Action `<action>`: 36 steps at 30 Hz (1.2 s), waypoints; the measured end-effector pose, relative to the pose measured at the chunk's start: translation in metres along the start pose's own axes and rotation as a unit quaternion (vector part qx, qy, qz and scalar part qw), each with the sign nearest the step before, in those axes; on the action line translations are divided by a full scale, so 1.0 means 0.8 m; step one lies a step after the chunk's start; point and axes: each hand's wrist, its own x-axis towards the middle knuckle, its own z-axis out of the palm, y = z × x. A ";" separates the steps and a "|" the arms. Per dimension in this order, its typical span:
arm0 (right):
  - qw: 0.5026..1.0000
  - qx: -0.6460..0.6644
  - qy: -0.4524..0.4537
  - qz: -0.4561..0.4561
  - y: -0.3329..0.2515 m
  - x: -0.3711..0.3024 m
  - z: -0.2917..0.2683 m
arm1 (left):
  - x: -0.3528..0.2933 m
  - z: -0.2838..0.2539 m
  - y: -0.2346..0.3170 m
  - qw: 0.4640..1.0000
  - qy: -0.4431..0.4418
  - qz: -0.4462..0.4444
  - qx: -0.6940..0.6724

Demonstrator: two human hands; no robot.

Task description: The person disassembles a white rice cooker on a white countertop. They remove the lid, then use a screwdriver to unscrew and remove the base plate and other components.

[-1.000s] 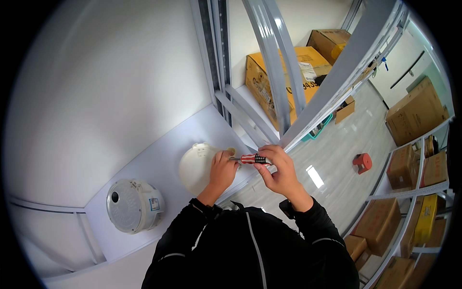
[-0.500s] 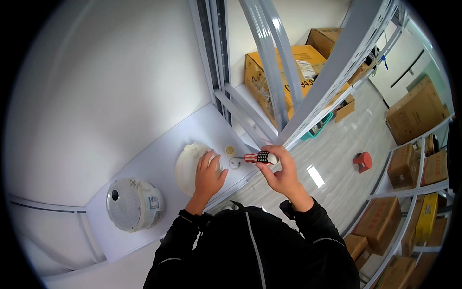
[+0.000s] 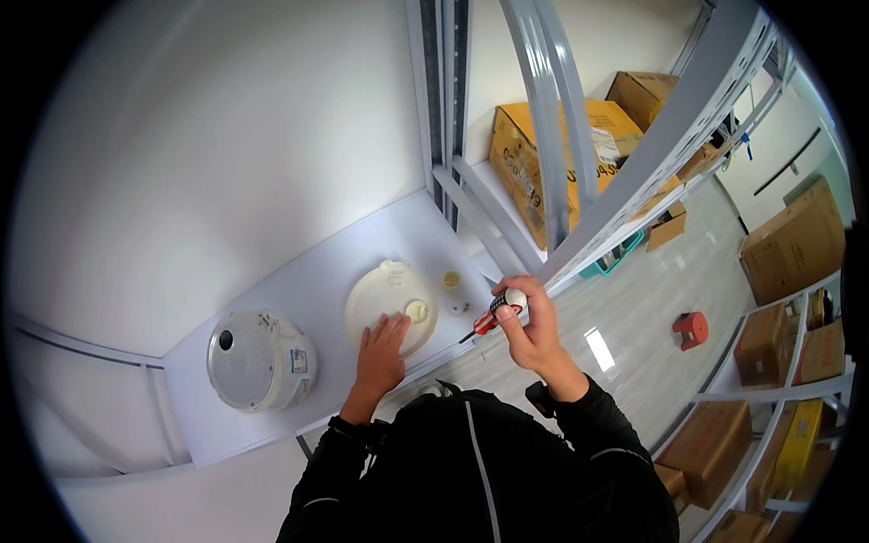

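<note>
The left hand lies spread on the round, off-white plastic cover, gripping nothing, while the right hand is closed around a red, black and white-handled screwdriver, its tip slanting toward the white bench's front edge, near the right end. The cover lies toward that end, a small cream disc on its face. Good handling would press the cover evenly with the left palm and keep the blade clear of those fingers. A small yellowish round piece and tiny bits, too small to identify, lie beside the cover and could be brushed off. Grey metal crossbars limit room past the right end; leftward along the bench stands a white, drum-shaped appliance body.
</note>
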 end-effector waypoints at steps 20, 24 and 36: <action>0.967 0.141 -0.107 0.183 0.024 -0.008 0.080 | -0.058 -0.101 -0.006 0.597 0.281 0.042 -0.751; 0.925 0.236 -0.118 0.273 -0.017 0.000 0.104 | -0.102 -0.111 -0.005 0.574 0.241 0.096 -0.777; 0.908 0.240 -0.161 0.304 -0.146 -0.057 0.205 | -0.267 -0.125 -0.012 0.865 0.302 0.000 -0.401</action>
